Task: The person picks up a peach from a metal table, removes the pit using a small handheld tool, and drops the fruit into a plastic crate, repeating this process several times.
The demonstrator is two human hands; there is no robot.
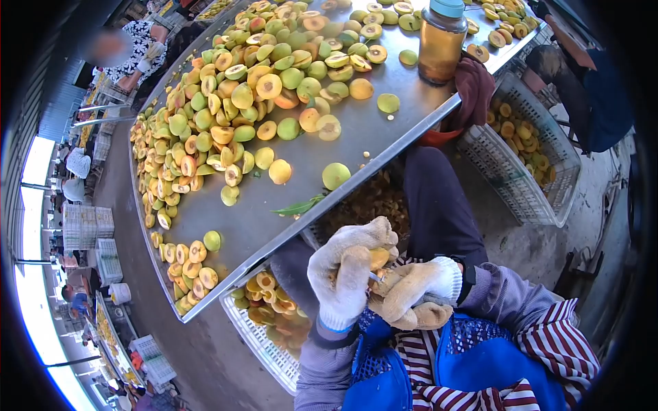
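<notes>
My left hand (346,274), in a cream work glove, is closed around a yellow stone fruit half (378,258), perhaps peach or apricot. My right hand (419,291), gloved the same way, has its fingers wrapped round a small tool with a metal tip (375,277) that points at the fruit. The tool's handle is mostly hidden in the glove. Both hands meet in front of my blue apron (473,356), just off the table edge. A large heap of halved fruit (240,96) covers much of the metal table (274,219), many halves showing brown stones.
A lidded jar of amber liquid (440,44) and a dark red cloth (473,96) are at the table's right edge. Crates of fruit halves stand right (521,185) and below the table (257,342). Scraps (373,205) lie under the edge. Other people work nearby.
</notes>
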